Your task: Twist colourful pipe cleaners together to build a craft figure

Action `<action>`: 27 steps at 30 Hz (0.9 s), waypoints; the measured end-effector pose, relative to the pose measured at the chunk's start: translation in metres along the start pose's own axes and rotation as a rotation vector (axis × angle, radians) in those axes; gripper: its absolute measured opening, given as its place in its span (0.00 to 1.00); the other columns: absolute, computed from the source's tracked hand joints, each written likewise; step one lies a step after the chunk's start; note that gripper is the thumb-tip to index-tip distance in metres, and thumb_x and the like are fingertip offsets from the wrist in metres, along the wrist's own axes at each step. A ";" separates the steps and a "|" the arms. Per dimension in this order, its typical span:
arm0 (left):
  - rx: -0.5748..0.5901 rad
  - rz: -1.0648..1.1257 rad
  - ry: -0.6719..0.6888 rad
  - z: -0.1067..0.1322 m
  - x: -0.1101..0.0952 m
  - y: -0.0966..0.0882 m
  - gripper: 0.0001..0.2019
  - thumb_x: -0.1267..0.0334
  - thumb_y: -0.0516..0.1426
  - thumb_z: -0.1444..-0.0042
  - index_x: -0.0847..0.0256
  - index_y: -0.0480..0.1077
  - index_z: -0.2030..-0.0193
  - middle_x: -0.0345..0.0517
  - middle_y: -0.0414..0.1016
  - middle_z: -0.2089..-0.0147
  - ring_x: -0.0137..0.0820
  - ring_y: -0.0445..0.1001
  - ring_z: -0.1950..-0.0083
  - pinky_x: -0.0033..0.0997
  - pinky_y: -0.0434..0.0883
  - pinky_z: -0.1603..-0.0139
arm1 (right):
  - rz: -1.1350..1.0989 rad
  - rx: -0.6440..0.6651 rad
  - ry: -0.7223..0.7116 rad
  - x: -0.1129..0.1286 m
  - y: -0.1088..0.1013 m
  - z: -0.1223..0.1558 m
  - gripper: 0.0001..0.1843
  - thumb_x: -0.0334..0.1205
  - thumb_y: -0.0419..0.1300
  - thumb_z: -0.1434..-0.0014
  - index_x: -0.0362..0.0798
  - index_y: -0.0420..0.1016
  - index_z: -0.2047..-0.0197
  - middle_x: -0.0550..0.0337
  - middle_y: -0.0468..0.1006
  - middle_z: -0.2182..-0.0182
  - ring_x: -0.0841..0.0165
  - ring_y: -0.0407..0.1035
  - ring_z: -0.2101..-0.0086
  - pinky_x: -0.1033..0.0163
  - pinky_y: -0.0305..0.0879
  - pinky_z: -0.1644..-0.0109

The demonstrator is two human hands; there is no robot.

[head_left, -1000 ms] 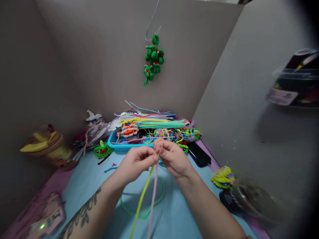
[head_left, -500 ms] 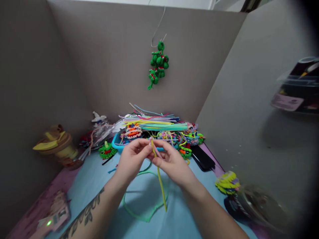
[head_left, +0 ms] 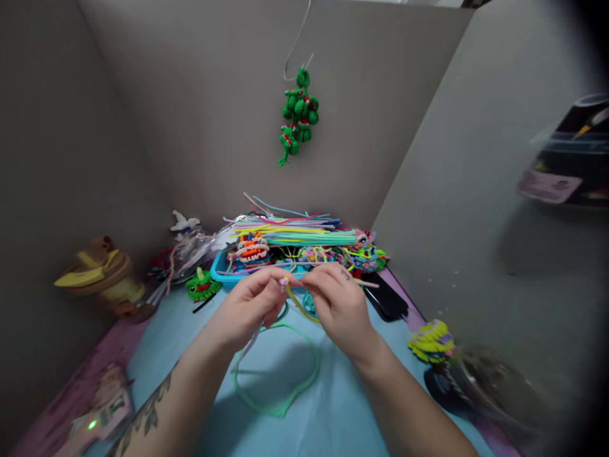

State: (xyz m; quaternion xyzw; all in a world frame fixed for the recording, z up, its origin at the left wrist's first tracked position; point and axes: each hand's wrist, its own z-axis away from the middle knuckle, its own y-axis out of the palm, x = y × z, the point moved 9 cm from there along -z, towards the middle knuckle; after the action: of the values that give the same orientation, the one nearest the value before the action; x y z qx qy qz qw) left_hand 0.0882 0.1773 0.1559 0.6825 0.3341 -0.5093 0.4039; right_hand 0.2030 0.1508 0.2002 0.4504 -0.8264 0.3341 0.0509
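Note:
My left hand is closed, pinching a small lilac twist where pipe cleaners meet. From that twist a yellow pipe cleaner bends down and passes behind my right hand. The right fingers are closed around a pale pink pipe cleaner, whose free end sticks out past the hand. Below the left palm hangs a pale lilac strand. Beneath both hands a large mint-green loop lies on the light blue work surface.
Behind the hands a blue tray holds a heap of colourful pipe cleaners. A green fuzzy figure sits left, a black phone right. A yellow fuzzy piece lies farther right. Green ornaments hang from a wire on the back wall.
My right hand has turned and shifted slightly right, drawing the pink pipe cleaner out sideways. The yellow one no longer hangs straight down. The whole view has tilted a little.

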 end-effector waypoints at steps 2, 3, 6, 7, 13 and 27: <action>-0.010 -0.087 0.027 0.003 -0.005 -0.001 0.16 0.51 0.53 0.43 0.63 0.71 0.65 0.36 0.61 0.81 0.21 0.59 0.80 0.21 0.57 0.79 | 0.057 -0.006 -0.062 0.008 -0.002 0.001 0.12 0.28 0.51 0.40 0.49 0.74 0.65 0.57 0.73 0.69 0.67 0.65 0.65 0.59 0.62 0.59; -0.018 -0.127 0.022 0.004 -0.006 -0.002 0.15 0.52 0.54 0.43 0.63 0.71 0.68 0.38 0.64 0.80 0.22 0.62 0.78 0.22 0.59 0.77 | 0.081 -0.015 -0.080 0.011 -0.003 0.001 0.12 0.27 0.51 0.41 0.49 0.74 0.65 0.57 0.73 0.70 0.67 0.65 0.66 0.58 0.62 0.59; -0.034 -0.149 -0.027 0.006 -0.006 -0.004 0.13 0.55 0.56 0.44 0.64 0.72 0.69 0.42 0.71 0.75 0.26 0.69 0.73 0.24 0.65 0.71 | 0.147 -0.103 -0.093 0.014 -0.012 0.002 0.12 0.27 0.54 0.42 0.52 0.74 0.64 0.56 0.73 0.66 0.64 0.64 0.61 0.54 0.62 0.54; -0.034 -0.121 -0.044 0.006 -0.005 -0.004 0.12 0.55 0.57 0.44 0.64 0.72 0.68 0.43 0.72 0.74 0.27 0.70 0.72 0.26 0.67 0.70 | 0.169 -0.157 -0.093 0.014 -0.016 0.003 0.11 0.27 0.55 0.43 0.53 0.74 0.63 0.55 0.72 0.64 0.62 0.64 0.58 0.53 0.61 0.52; -0.088 0.050 -0.077 0.004 -0.003 -0.010 0.12 0.56 0.60 0.47 0.61 0.73 0.61 0.43 0.74 0.71 0.29 0.74 0.68 0.30 0.71 0.63 | 0.114 -0.267 -0.123 0.015 -0.026 0.009 0.13 0.30 0.59 0.45 0.54 0.73 0.58 0.56 0.72 0.66 0.63 0.66 0.61 0.54 0.63 0.55; -0.070 -0.305 0.012 0.004 -0.012 -0.008 0.16 0.61 0.60 0.48 0.60 0.66 0.53 0.44 0.74 0.64 0.30 0.73 0.63 0.26 0.69 0.65 | -0.266 0.097 0.104 -0.002 0.005 0.000 0.10 0.31 0.53 0.40 0.49 0.74 0.60 0.57 0.75 0.67 0.69 0.69 0.65 0.63 0.65 0.61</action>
State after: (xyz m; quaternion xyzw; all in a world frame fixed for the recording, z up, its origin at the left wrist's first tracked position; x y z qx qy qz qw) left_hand 0.0766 0.1769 0.1656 0.6121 0.4540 -0.5488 0.3435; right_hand 0.2006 0.1545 0.1968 0.5400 -0.7386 0.3868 0.1154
